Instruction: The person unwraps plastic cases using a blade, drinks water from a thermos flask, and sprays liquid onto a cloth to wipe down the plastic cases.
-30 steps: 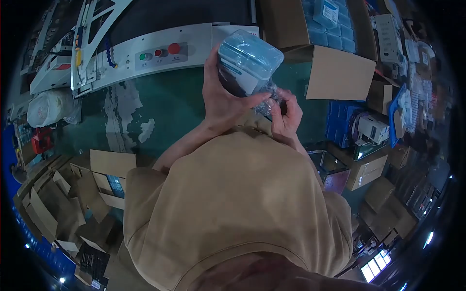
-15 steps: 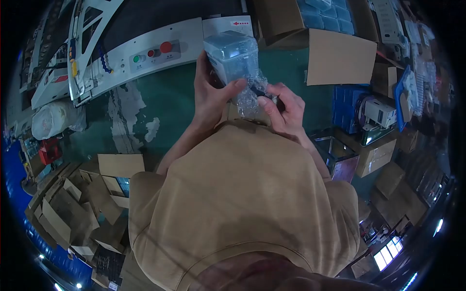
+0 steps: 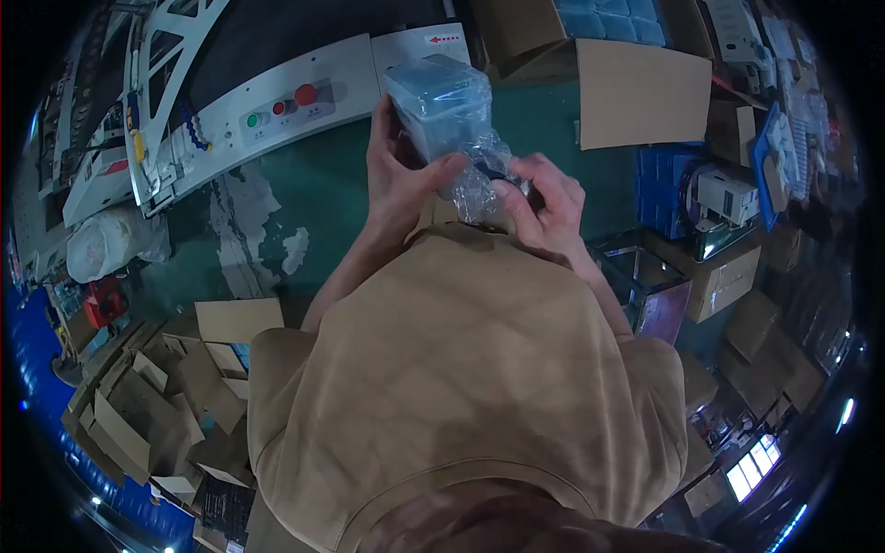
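Note:
My left hand (image 3: 398,180) is closed around the side of a clear bluish plastic box (image 3: 442,101), thumb across its near end. The box is covered in loose, crinkled clear plastic film (image 3: 472,189), which bunches up at the end toward my chest. With thumb and fingers pinched together, my right hand (image 3: 551,203) grips the edge of this film. Something small and dark shows between the film and the right fingers; its kind cannot be made out.
A machine (image 3: 240,111) with green and red buttons stands ahead on the left. At upper right is an open carton (image 3: 645,97) of similar bluish boxes. Blue crates (image 3: 666,189) and a metal-framed box (image 3: 645,276) lie right; cardboard boxes (image 3: 147,405) fill the lower left.
The view has shifted slightly. My right hand has moved a little, and the bunched film has changed shape. Both hands keep their hold.

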`<state>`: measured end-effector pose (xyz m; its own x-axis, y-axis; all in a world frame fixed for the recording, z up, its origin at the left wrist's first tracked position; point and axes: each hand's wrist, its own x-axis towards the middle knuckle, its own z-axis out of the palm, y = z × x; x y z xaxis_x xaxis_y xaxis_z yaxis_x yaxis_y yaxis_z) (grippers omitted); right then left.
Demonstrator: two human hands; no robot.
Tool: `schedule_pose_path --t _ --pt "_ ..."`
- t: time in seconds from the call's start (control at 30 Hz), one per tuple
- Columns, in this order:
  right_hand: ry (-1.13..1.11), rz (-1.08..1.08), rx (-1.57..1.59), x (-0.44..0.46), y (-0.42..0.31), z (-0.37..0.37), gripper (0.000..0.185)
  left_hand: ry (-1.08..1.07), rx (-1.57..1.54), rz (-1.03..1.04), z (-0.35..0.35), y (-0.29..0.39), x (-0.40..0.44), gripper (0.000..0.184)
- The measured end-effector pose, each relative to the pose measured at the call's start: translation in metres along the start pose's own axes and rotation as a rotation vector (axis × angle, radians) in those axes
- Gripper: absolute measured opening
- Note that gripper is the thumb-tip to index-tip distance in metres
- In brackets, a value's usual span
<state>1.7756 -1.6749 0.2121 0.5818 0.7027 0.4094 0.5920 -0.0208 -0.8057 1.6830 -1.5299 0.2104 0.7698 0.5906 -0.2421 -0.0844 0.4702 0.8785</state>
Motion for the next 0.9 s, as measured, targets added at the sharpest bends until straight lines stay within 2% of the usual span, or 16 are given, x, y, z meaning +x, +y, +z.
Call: schedule_pose_path --t 0.17,0.33,0.57,0.63,0.77,0.8,0.83,0.87,0.9 --pt "-0.016 0.067 -0.006 0.0 -0.01 0.001 0.021 -0.053 0.066 0.019 -0.001 0.009 0.001 0.088" --pt "0.074 -0.052 -0.058 0.004 0.0 0.005 0.021 -0.065 0.083 0.017 0.001 0.007 -0.001 0.086" --pt "0.093 -0.059 -0.15 0.007 0.002 0.005 0.019 -0.048 0.154 -0.013 0.002 0.005 -0.004 0.086" --pt "0.132 -0.199 -0.231 0.008 0.009 0.007 0.019 -0.027 0.147 -0.017 0.001 0.005 -0.004 0.086" --pt "0.154 -0.257 -0.284 0.009 0.013 0.01 0.019 -0.037 0.153 -0.055 -0.003 -0.001 -0.003 0.089" --pt "0.178 -0.138 -0.197 0.01 0.011 0.01 0.019 -0.034 0.132 -0.062 -0.005 -0.008 -0.003 0.091" --pt "0.203 -0.017 -0.111 0.011 0.008 0.01 0.02 -0.097 0.245 -0.039 -0.004 -0.013 -0.008 0.093" --pt "0.357 0.034 -0.027 0.018 0.008 0.007 0.019 -0.16 0.357 -0.013 -0.003 -0.021 -0.014 0.095" --pt "0.508 0.086 0.059 0.027 0.009 0.002 0.019 -0.242 0.55 -0.128 -0.011 -0.042 -0.017 0.098"
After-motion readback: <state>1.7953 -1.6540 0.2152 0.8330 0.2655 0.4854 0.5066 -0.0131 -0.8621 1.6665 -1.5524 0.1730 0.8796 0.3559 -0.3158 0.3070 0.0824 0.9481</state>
